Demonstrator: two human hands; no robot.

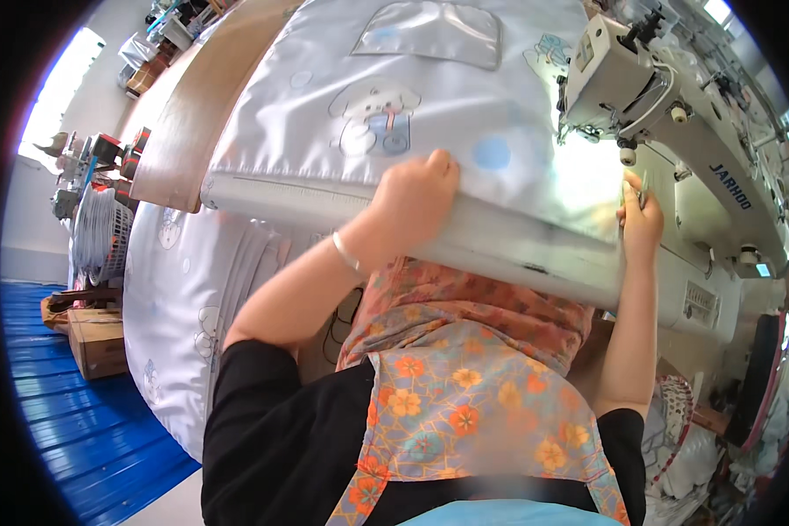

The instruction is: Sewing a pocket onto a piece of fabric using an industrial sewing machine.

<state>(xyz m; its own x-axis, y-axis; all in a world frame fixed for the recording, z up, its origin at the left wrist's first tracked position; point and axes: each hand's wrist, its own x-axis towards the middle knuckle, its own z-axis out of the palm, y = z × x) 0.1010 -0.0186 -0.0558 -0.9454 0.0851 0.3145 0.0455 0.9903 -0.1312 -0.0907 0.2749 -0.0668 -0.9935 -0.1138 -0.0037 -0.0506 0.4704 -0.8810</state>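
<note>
A shiny white fabric panel (465, 105) with printed cartoon puppies, blue dots and a clear plastic pocket (430, 35) spreads over the sewing table. My left hand (419, 200) is closed at the panel's near edge, its fingers curled on the fabric. At the panel's right edge, beside the sewing machine (701, 149), my right hand (642, 219) is closed too. A thin metal tool (644, 186) pokes up from its fingers; its kind is too small to tell. The machine's needle area (587, 131) lies just beyond that hand, brightly lit.
More white printed fabric (171, 324) hangs in folds off the table's left side. A brown board (206, 105) lies along the panel's left edge. On the left stand a cardboard box (96, 342) and a blue ribbed floor (70, 412). Bagged material (679, 438) sits at the lower right.
</note>
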